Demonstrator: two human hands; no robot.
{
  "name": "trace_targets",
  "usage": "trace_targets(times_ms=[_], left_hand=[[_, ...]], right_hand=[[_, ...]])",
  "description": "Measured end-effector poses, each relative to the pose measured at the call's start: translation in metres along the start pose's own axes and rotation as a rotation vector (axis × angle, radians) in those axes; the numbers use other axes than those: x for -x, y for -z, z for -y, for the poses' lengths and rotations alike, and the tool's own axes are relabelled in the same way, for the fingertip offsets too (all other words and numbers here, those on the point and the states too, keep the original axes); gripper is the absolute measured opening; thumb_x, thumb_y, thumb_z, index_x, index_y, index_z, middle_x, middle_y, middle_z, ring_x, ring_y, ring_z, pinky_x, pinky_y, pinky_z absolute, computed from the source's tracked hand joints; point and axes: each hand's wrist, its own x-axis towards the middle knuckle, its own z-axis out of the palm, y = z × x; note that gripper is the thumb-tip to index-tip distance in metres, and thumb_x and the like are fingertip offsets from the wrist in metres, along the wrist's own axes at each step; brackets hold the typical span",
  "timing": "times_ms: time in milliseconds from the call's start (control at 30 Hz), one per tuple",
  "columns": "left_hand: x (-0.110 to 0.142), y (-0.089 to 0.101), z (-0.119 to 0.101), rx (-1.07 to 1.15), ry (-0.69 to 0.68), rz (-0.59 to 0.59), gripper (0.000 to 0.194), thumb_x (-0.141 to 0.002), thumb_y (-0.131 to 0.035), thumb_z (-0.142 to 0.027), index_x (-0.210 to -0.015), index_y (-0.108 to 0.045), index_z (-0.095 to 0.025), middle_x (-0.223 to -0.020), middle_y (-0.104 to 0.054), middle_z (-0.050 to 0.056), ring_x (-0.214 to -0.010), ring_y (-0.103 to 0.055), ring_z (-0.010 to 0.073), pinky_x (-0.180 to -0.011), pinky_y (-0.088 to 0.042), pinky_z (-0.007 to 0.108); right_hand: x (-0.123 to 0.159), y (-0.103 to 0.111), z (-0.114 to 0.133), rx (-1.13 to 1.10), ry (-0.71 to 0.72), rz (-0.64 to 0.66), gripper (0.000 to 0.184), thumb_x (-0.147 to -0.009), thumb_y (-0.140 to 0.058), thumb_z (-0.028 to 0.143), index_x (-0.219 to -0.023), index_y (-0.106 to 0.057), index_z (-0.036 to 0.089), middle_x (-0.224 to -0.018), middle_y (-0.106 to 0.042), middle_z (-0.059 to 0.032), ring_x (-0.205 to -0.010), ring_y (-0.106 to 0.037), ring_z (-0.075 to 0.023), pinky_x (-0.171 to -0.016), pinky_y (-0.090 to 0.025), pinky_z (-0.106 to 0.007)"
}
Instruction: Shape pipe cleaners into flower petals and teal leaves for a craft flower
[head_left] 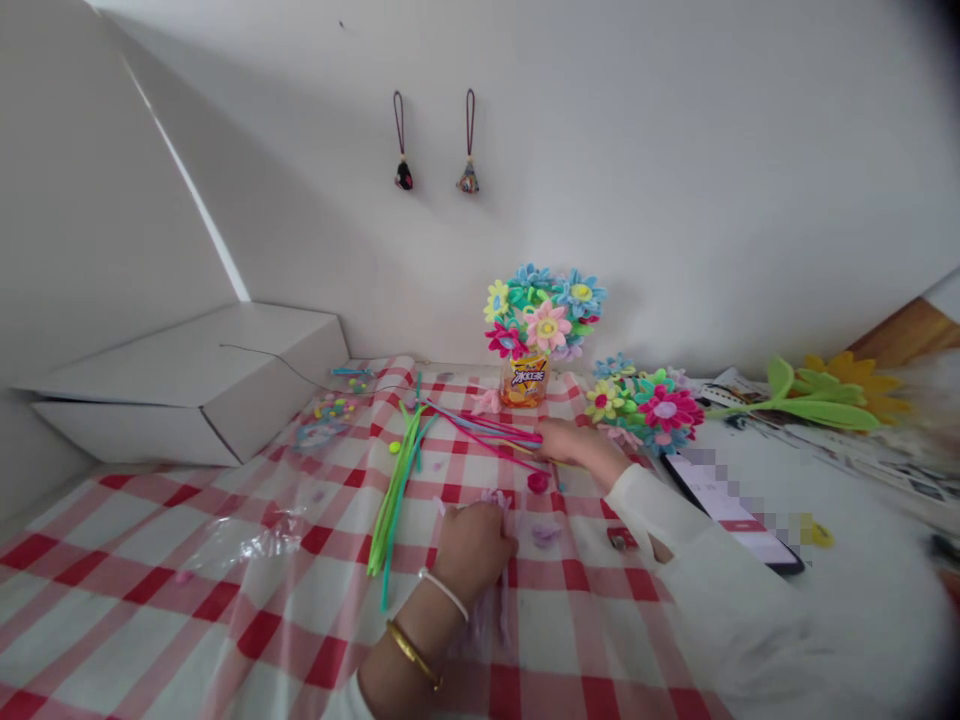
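Observation:
My left hand [476, 545], with a gold bangle at its wrist, is closed over a bunch of lilac pipe cleaners [501, 615] on the checked tablecloth. Farther back, my right hand [566, 440] has its fingers round one end of a bundle of pink and blue pipe cleaners [487, 430]; its fingertips are partly hidden. Beside that hand lies a small dark pink coil [538, 483]. A lilac pipe-cleaner piece [545, 535] rests just right of my left hand. Left of both hands, green and teal pipe cleaners [397, 490] lie lengthwise in a loose bundle.
A white box [195, 375] stands at the back left, near clear plastic wrapping [262, 535]. Against the wall, a bottle [523, 378] holds fuzzy flowers [547, 325]. More flowers [664, 408], a phone [731, 510] and a large yellow flower [851, 390] lie to the right.

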Motion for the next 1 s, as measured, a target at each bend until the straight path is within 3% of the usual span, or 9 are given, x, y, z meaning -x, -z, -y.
trace_targets(times_ms=[233,467,567,700,833,1000], left_hand=[[0.001,0.000,0.000,0.033,-0.012,-0.018,0.020,-0.069,-0.049,-0.024,-0.076,-0.066,-0.016,-0.082,-0.068,0.009,-0.080,-0.062,0.0244,-0.073,-0.041,0.035],[0.001,0.000,0.000,0.035,-0.027,-0.028,0.020,-0.069,-0.049,-0.024,-0.075,-0.066,-0.015,-0.081,-0.068,0.011,-0.078,-0.062,0.0254,-0.071,-0.040,0.035],[0.001,0.001,0.000,0.035,-0.026,-0.019,0.020,-0.069,-0.049,-0.024,-0.075,-0.066,-0.015,-0.081,-0.068,0.012,-0.078,-0.062,0.0256,-0.070,-0.040,0.036],[0.001,0.000,0.000,0.022,-0.030,-0.015,0.020,-0.069,-0.049,-0.024,-0.076,-0.066,-0.016,-0.081,-0.068,0.011,-0.078,-0.062,0.0240,-0.071,-0.040,0.034],[0.000,0.001,-0.001,0.007,-0.023,-0.018,0.021,-0.069,-0.048,-0.024,-0.075,-0.066,-0.016,-0.080,-0.068,0.011,-0.077,-0.062,0.0239,-0.069,-0.041,0.034],[0.000,0.001,-0.001,0.016,-0.015,-0.023,0.020,-0.068,-0.048,-0.025,-0.073,-0.065,-0.016,-0.079,-0.068,0.009,-0.076,-0.062,0.0234,-0.067,-0.041,0.033]], right_hand=[[0.005,0.015,-0.021,0.011,0.027,0.064,0.028,-0.072,-0.056,0.020,-0.098,-0.065,0.013,-0.088,-0.069,-0.0105,-0.075,-0.062,-0.0216,-0.061,-0.044,-0.024],[0.016,0.016,-0.039,-0.041,-0.038,0.134,0.021,-0.079,-0.048,0.022,-0.087,-0.065,0.011,-0.063,-0.064,-0.0068,-0.048,-0.057,-0.0149,-0.046,-0.040,-0.023],[0.023,0.013,-0.047,-0.059,0.000,0.105,0.022,-0.076,-0.055,0.031,-0.088,-0.064,0.016,-0.067,-0.064,-0.0038,-0.052,-0.057,-0.0142,-0.048,-0.039,-0.022],[0.031,0.016,-0.052,-0.036,0.027,-0.006,0.017,-0.071,-0.061,0.029,-0.081,-0.065,0.016,-0.075,-0.064,-0.0049,-0.065,-0.058,-0.0171,-0.054,-0.038,-0.022],[0.024,0.021,-0.035,-0.051,0.034,-0.094,0.022,-0.081,-0.049,0.030,-0.092,-0.063,0.017,-0.082,-0.065,-0.0062,-0.072,-0.059,-0.0174,-0.058,-0.039,-0.023],[-0.016,0.010,0.013,-0.045,0.026,-0.062,0.025,-0.083,-0.051,0.032,-0.100,-0.060,0.016,-0.084,-0.066,-0.0067,-0.073,-0.061,-0.0173,-0.062,-0.043,-0.024]])
